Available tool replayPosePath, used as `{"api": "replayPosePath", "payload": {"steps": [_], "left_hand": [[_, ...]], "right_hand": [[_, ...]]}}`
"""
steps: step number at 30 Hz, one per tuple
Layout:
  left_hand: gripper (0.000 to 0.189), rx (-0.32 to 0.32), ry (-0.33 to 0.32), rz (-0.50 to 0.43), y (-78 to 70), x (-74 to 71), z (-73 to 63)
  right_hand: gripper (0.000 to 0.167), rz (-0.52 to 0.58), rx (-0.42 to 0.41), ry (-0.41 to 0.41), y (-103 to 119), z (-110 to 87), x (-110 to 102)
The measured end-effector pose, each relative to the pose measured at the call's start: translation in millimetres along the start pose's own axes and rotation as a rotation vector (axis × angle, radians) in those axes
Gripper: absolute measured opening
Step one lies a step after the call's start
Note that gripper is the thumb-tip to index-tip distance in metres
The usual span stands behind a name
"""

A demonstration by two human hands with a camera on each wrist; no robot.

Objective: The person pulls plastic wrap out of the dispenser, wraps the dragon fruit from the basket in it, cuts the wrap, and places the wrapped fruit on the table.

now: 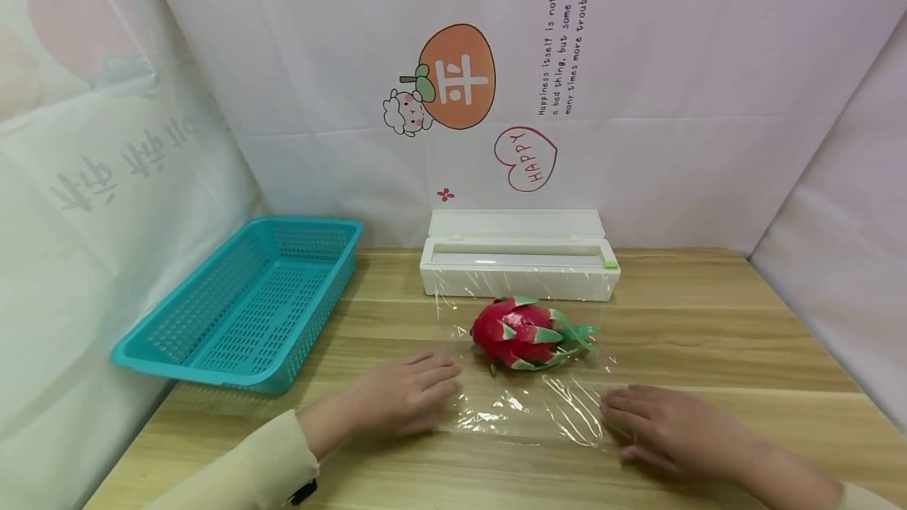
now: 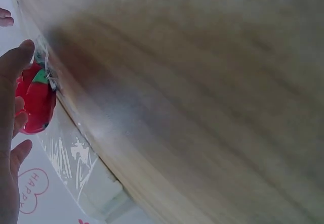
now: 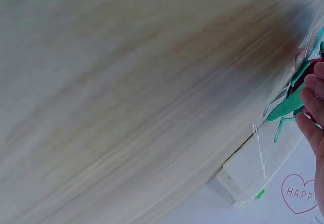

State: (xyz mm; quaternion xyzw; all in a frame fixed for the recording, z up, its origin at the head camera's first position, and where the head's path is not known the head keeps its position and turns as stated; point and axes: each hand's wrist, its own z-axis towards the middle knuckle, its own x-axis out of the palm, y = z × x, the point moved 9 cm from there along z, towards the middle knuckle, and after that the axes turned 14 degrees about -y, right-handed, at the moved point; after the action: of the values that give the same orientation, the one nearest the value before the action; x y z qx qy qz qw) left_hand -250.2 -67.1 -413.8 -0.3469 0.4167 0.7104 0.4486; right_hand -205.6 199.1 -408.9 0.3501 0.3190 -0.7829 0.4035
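Observation:
A red dragon fruit [image 1: 520,333] with green scales lies on its side in the middle of the table, within a sheet of clear cling film [image 1: 506,408]. The film is wrinkled and shiny along its near side. My left hand [image 1: 397,396] rests at the film's left edge, its fingers pointing toward the fruit. At the near right corner of the film is my right hand [image 1: 673,427], fingers loosely extended. In the left wrist view, the fingers [image 2: 20,153] look spread apart, overlapping the fruit. The right wrist view has the fingers [image 3: 310,125] in front of the green scales.
Behind the fruit stands a white cling film box [image 1: 520,282] with its lid raised and a green piece at its right end. A turquoise basket [image 1: 340,278] sits at the left of the wooden table [image 1: 716,337]. Printed white cloth [image 1: 673,101] surrounds the table.

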Motion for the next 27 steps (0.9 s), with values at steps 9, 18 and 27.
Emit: {"api": "replayPosePath", "payload": {"steps": [9, 18, 27], "left_hand": [[0.041, 0.001, 0.058, -0.046, -8.4, 4.7, -6.9], [0.026, 0.020, 0.034, -0.040, -12.1, 4.5, -10.0], [0.010, 0.052, -0.001, -0.042, -14.4, 3.4, -9.5]], "right_hand": [[0.032, 0.038, -0.066, -0.063, 5, -1.7, -3], [0.023, 0.081, -0.069, -0.085, 6, -4.5, -1], [0.024, 0.087, -0.085, -0.113, 10, -3.9, -1]]}}
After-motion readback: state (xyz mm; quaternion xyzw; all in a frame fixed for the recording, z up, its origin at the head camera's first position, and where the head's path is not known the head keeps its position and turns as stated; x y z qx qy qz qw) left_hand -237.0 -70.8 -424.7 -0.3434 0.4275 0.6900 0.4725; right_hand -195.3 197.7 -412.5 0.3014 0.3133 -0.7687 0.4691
